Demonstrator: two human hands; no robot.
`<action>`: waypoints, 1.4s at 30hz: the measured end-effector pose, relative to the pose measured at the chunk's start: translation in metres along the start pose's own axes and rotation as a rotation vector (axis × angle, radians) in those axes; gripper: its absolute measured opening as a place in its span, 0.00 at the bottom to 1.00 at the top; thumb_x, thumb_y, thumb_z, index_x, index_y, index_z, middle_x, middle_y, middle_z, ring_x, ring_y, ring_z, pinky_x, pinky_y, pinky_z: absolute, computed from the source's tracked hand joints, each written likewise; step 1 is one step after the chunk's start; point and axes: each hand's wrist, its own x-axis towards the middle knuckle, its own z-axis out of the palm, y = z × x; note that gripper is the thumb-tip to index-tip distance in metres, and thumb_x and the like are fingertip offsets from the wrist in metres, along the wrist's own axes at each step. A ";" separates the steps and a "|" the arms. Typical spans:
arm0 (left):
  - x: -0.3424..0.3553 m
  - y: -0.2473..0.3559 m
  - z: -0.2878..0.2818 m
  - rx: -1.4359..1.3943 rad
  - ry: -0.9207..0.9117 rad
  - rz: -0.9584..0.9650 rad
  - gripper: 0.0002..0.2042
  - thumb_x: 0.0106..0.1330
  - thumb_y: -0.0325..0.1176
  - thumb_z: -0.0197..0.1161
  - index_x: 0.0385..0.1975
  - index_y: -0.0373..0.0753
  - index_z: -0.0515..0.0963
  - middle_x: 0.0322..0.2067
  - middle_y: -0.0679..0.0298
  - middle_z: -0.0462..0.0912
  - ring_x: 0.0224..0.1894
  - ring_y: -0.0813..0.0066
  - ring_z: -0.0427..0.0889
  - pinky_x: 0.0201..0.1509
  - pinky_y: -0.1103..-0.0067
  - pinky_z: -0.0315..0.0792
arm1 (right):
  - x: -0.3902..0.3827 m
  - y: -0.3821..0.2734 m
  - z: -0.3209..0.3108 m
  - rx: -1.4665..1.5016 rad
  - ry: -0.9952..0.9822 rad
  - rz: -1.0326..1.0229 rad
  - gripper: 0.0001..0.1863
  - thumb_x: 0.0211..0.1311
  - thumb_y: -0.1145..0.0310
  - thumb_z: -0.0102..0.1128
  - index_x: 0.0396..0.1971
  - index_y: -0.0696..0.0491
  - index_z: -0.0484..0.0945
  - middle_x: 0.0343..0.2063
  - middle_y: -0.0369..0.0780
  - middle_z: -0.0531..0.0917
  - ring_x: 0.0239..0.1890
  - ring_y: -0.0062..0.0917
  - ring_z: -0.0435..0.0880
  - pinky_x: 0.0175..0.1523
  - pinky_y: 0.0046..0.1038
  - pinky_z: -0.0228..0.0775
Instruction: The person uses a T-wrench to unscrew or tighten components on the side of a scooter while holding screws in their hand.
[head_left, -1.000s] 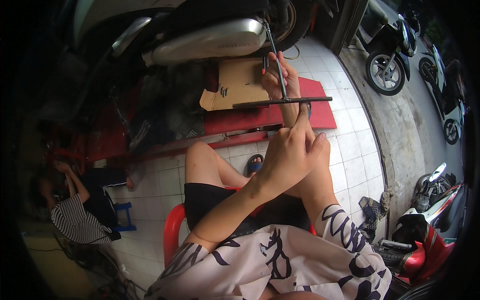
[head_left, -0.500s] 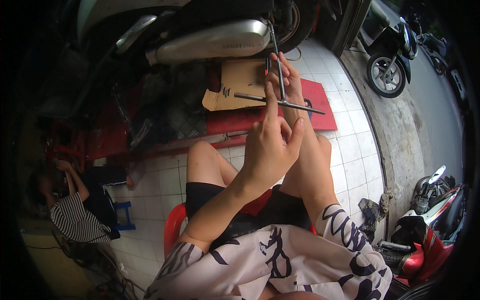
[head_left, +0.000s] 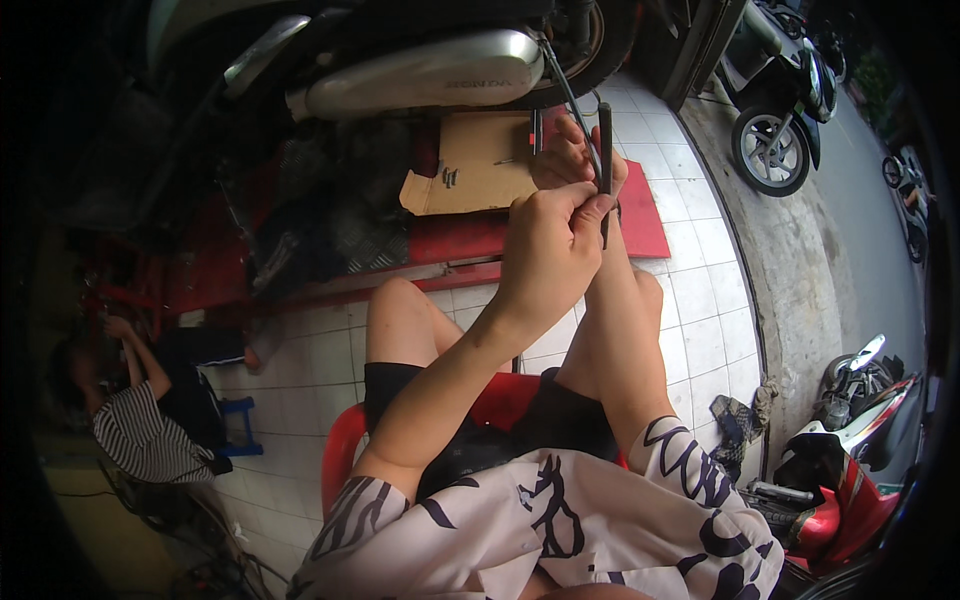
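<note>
A metal T-handle wrench (head_left: 606, 135) runs from beside the rear wheel of a motorbike (head_left: 430, 78) down toward me, its crossbar standing nearly lengthwise in the view. My left hand (head_left: 552, 238) pinches the wrench near the joint of shaft and crossbar, thumb against forefinger. Farther along, my right hand (head_left: 568, 160) has its fingers curled loosely about the shaft, palm turned up, partly hidden behind the left hand and the crossbar. The wrench's far end meets the bike behind the silver cover; its fit there is too small to make out.
Under the bike, a cardboard sheet (head_left: 470, 150) with small metal parts lies on a red platform (head_left: 645, 225). At left, another person (head_left: 150, 430) sits low beside a blue stool (head_left: 240, 425). A parked motorbike (head_left: 770, 150) and a red-and-white one (head_left: 840, 480) stand at right.
The crossbar has turned from roughly sideways to nearly lengthwise. My left hand has gone from an extended forefinger touching the crossbar to a pinch at the joint. The wrench's near end has shifted right.
</note>
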 end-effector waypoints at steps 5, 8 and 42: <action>0.000 0.003 -0.008 0.247 0.172 0.223 0.11 0.65 0.31 0.61 0.44 0.33 0.76 0.11 0.69 0.69 0.13 0.83 0.66 0.20 0.82 0.61 | -0.020 0.010 -0.010 -0.062 -0.068 -0.045 0.13 0.64 0.62 0.55 0.36 0.57 0.70 0.15 0.28 0.71 0.10 0.05 0.64 0.15 0.08 0.57; 0.003 0.011 -0.021 0.565 0.302 0.509 0.24 0.62 0.32 0.64 0.58 0.35 0.68 0.11 0.68 0.70 0.12 0.79 0.71 0.19 0.82 0.65 | -0.020 0.012 -0.002 -0.022 0.010 -0.053 0.12 0.66 0.64 0.55 0.36 0.57 0.69 0.16 0.28 0.71 0.11 0.05 0.65 0.16 0.08 0.58; -0.029 0.035 0.011 0.176 -0.103 0.173 0.30 0.63 0.27 0.61 0.65 0.28 0.58 0.15 0.63 0.77 0.17 0.83 0.74 0.24 0.86 0.66 | -0.013 0.019 0.018 -0.154 0.438 0.031 0.12 0.70 0.61 0.52 0.37 0.55 0.73 0.15 0.27 0.64 0.11 0.05 0.58 0.15 0.09 0.46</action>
